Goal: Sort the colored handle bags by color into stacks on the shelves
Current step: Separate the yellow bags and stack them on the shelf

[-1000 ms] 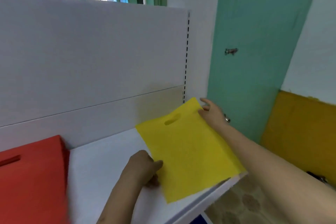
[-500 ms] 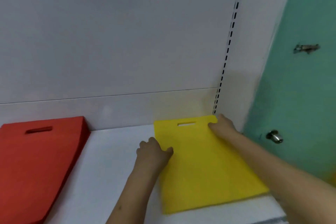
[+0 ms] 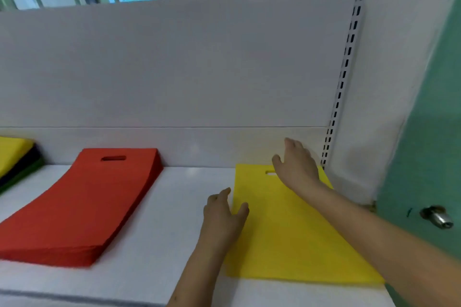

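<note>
A yellow handle bag (image 3: 291, 232) lies flat on the white shelf (image 3: 174, 207) at the right, its handle slot toward the back panel. My left hand (image 3: 223, 214) hovers at the bag's left edge with relaxed fingers, thumb over the yellow fabric. My right hand (image 3: 295, 164) is lifted above the bag's top edge near the slot, fingers spread and holding nothing. A thick stack of red handle bags (image 3: 82, 204) lies to the left on the same shelf.
At the far left edge sits a mixed pile (image 3: 15, 159) with yellow on top and dark and green layers beneath. A slotted upright (image 3: 341, 87) bounds the shelf on the right. Beyond it is a green door with a metal knob (image 3: 437, 217).
The yellow bag went from tilted over the shelf edge to lying flat against the back. Both hands have let go of it and lifted slightly. The view has swung left.
</note>
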Demonstrator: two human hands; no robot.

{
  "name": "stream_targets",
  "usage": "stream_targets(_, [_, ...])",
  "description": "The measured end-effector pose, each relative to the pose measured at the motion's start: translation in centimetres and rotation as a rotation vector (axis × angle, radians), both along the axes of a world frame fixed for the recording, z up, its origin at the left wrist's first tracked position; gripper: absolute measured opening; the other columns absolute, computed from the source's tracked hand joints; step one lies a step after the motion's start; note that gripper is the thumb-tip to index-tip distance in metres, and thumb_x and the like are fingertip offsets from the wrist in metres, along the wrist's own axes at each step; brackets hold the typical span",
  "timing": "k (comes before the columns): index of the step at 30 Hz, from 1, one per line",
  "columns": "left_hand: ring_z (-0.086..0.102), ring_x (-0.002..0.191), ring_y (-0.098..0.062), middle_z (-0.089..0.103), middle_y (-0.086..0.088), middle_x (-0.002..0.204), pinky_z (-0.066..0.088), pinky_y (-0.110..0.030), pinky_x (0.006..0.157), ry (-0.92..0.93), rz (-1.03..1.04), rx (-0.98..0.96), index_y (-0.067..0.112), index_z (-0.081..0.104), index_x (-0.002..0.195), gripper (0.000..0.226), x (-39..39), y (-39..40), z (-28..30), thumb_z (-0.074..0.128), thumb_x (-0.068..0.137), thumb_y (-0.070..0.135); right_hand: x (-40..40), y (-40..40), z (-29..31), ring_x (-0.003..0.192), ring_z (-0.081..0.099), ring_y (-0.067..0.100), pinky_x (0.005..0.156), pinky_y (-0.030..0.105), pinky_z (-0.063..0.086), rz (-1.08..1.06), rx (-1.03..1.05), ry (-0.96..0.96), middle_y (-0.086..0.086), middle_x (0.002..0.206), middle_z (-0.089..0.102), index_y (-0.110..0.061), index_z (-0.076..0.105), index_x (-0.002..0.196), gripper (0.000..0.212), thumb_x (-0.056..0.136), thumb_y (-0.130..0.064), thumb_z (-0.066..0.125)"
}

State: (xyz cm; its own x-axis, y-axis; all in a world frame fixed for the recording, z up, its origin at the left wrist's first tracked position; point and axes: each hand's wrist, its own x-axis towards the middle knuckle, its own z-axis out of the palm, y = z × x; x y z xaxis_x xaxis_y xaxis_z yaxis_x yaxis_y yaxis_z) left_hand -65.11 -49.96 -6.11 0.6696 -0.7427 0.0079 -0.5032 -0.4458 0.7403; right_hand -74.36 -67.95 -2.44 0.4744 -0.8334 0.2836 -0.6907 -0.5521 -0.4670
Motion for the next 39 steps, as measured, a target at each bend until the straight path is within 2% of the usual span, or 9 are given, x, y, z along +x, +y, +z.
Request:
stream_targets(7, [0.051, 0.112, 0.002, 0.049, 0.014, 0.129, 0.045, -0.023, 0.098, -0.071, 0.293, -0.331, 0.033, 0.042, 0.142, 0.052, 3.1, 11.5, 2.0, 0.059, 0.093, 0.04, 13.4, 10.2, 5.0, 0.141, 0.032, 0.026, 0.113, 0.041, 0.03, 0.5, 0.034, -0.228, 0.009, 0.153, 0.034, -0.01, 0.031, 0.149, 0.061, 0.099, -0.044, 0.041])
stream_targets(14, [0.052, 0.107, 0.005, 0.051, 0.018, 0.121, 0.049, -0.025, 0.093, -0.153, 0.481, -0.483, 0.036, 0.047, 0.136, 0.043, 9.4, 24.7, 4.9, 0.057, 0.095, 0.042, 25.2, 23.9, 6.2, 0.14, 0.033, 0.028, 0.114, 0.038, 0.026, 0.659, 0.068, -0.258, 0.015, 0.152, 0.036, -0.006, 0.033, 0.148, 0.061, 0.099, -0.041, 0.044])
stream_targets(19, [0.05, 0.109, 0.005, 0.051, 0.018, 0.122, 0.045, -0.017, 0.088, -0.177, 0.554, -0.493, 0.036, 0.046, 0.136, 0.042, 16.4, 34.8, 5.9, 0.054, 0.096, 0.042, 33.7, 32.9, 6.0, 0.139, 0.033, 0.032, 0.113, 0.039, 0.026, 0.679, 0.047, -0.211, 0.018, 0.151, 0.035, -0.003, 0.031, 0.147, 0.063, 0.098, -0.041, 0.045])
stream_targets(22, [0.049, 0.111, 0.003, 0.05, 0.018, 0.125, 0.044, -0.021, 0.093, -0.155, 0.605, -0.496, 0.035, 0.045, 0.138, 0.044, 21.1, 40.5, 6.2, 0.054, 0.096, 0.043, 38.6, 37.6, 5.8, 0.132, 0.039, 0.037, 0.106, 0.043, 0.032, 0.683, 0.065, -0.179, 0.023, 0.143, 0.042, 0.001, 0.039, 0.139, 0.057, 0.099, -0.039, 0.045])
stream_targets(25, [0.049, 0.113, 0.0, 0.05, 0.016, 0.126, 0.045, -0.024, 0.094, -0.159, 0.627, -0.465, 0.034, 0.044, 0.139, 0.045, 24.9, 44.3, 6.0, 0.053, 0.096, 0.043, 42.7, 40.5, 5.6, 0.104, 0.052, 0.04, 0.079, 0.045, 0.043, 0.659, 0.046, -0.165, 0.024, 0.116, 0.056, -0.008, 0.051, 0.108, 0.036, 0.095, -0.042, 0.046])
stream_targets(27, [0.048, 0.114, -0.001, 0.049, 0.016, 0.126, 0.048, -0.028, 0.095, -0.17, 0.635, -0.443, 0.035, 0.044, 0.138, 0.044, 27.2, 46.1, 5.6, 0.053, 0.096, 0.043, 45.3, 41.5, 5.2, 0.096, 0.053, 0.038, 0.072, 0.042, 0.043, 0.642, 0.017, -0.111, 0.021, 0.112, 0.056, -0.007, 0.048, 0.105, 0.046, 0.092, -0.051, 0.043])
stream_targets(30, [0.047, 0.116, -0.003, 0.049, 0.014, 0.128, 0.047, -0.029, 0.096, -0.191, 0.666, -0.425, 0.034, 0.044, 0.139, 0.046, 31.4, 47.9, 5.0, 0.054, 0.095, 0.045, 49.2, 42.7, 5.3, 0.124, 0.043, 0.041, 0.093, 0.049, 0.043, 0.616, -0.04, -0.036, 0.02, 0.142, 0.041, -0.003, 0.035, 0.141, 0.068, 0.095, -0.053, 0.043])
stream_targets(32, [0.046, 0.119, -0.006, 0.049, 0.011, 0.131, 0.045, -0.03, 0.099, -0.21, 0.7, -0.412, 0.03, 0.045, 0.14, 0.049, 34.7, 48.5, 4.6, 0.054, 0.095, 0.046, 51.9, 43.1, 5.2, 0.137, 0.031, 0.04, 0.102, 0.049, 0.037, 0.584, -0.082, 0.019, 0.018, 0.153, 0.028, -0.003, 0.021, 0.15, 0.078, 0.095, -0.054, 0.045])
stream_targets(39, [0.033, 0.133, -0.016, 0.04, 0.002, 0.143, 0.037, -0.033, 0.104, -0.362, 0.776, -0.241, 0.022, 0.043, 0.143, 0.057, 47.3, 48.3, 5.0, 0.053, 0.095, 0.049, 61.8, 41.6, 4.0, 0.143, 0.011, 0.049, 0.113, 0.054, 0.023, 0.487, -0.233, 0.405, 0.024, 0.158, -0.01, -0.003, -0.01, 0.152, 0.115, 0.083, -0.069, 0.055])
